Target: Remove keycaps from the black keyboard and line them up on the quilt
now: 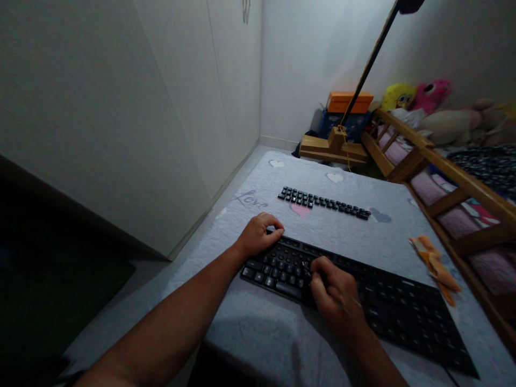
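Observation:
A black keyboard (403, 306) lies slantwise on the cloth-covered table, with bare key sockets in its upper left part. My left hand (260, 234) grips the keyboard's upper left corner, thumb and fingers curled round the edge. Over the left-centre keys, my right hand (334, 293) is closed in a pinch; a small dark thing shows at its fingertips, too unclear to name. Beyond the keyboard, several loose black keycaps (322, 202) lie in rows on the cloth.
An orange cloth (435, 263) lies at the table's right side. Alongside runs a wooden bed rail (447, 161), with plush toys behind it. A wooden stand (334, 142) with a pole and an orange box (350, 102) are past the far edge. White cabinets (181, 97) rise on the left.

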`<state>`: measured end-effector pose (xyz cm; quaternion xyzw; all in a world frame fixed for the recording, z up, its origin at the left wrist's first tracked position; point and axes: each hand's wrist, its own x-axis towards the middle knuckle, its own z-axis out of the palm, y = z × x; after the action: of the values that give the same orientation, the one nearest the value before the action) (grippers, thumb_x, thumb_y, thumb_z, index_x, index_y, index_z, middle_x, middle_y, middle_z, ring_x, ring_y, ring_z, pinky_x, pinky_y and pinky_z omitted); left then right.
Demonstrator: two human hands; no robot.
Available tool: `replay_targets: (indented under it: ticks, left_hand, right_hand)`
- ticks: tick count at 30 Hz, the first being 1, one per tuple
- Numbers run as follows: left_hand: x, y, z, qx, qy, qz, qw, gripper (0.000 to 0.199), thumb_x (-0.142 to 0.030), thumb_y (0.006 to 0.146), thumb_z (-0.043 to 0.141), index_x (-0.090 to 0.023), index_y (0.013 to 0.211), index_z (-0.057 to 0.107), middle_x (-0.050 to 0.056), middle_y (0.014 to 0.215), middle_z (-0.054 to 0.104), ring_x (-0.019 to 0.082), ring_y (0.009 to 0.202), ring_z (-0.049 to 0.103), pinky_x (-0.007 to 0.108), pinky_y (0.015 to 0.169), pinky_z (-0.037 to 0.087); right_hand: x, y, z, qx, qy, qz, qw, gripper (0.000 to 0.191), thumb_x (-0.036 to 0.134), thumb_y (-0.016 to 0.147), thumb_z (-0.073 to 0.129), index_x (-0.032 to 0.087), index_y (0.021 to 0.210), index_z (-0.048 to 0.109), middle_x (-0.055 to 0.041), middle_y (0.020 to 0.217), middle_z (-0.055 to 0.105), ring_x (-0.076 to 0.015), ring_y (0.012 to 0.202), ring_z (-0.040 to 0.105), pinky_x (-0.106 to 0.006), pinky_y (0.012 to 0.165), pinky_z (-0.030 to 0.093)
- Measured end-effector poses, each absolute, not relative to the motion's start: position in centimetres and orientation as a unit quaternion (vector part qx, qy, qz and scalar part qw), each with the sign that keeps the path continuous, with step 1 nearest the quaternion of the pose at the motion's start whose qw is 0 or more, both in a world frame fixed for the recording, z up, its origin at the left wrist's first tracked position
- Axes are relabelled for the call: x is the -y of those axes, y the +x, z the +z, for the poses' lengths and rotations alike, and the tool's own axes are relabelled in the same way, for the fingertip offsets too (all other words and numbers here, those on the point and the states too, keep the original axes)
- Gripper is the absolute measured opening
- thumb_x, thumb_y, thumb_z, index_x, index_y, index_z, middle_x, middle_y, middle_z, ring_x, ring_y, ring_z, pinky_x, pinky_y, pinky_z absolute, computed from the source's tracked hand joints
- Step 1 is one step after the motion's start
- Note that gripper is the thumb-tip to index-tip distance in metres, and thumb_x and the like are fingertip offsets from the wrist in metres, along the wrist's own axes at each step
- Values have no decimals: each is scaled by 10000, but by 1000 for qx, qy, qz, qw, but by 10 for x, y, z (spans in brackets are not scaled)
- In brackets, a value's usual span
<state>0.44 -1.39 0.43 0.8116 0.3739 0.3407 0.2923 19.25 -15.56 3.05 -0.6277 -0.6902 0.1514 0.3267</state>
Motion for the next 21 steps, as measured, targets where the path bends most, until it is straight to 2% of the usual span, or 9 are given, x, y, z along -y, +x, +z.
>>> replay_targets:
  ticks: [5,10,15,21]
  left_hand:
    - [14,4,5,-370,813,343,292,82,-200,800,615,-173,779,689,38,810,691,183,847,607,319,818,462]
    - [13,4,3,-371,812,344,292,81,-198,798,618,-170,775,691,41,810,688,184,843,607,320,817,464]
    - [13,4,3,-371,813,342,292,87,-201,801,615,-172,782,694,40,816,690,186,847,606,322,819,463]
    - [13,4,2,-369,813,345,291,90,-209,803,616,-171,784,696,38,807,686,182,834,605,318,809,461]
  right_hand:
    - [156,193,30,697,-622,143,327,118,184,817,435,208,720,498,29,602,521,-132,546,523,-249,561,366]
    - [156,196,30,662,-639,195,340,157,189,845,422,209,711,503,38,590,502,-127,542,516,-242,558,376]
    - [157,199,28,652,-627,227,361,198,225,891,417,198,821,599,8,714,611,-148,661,581,-245,624,411]
    - [155,200,30,714,-589,211,316,160,167,857,416,196,742,524,4,684,563,-141,642,545,-247,609,388]
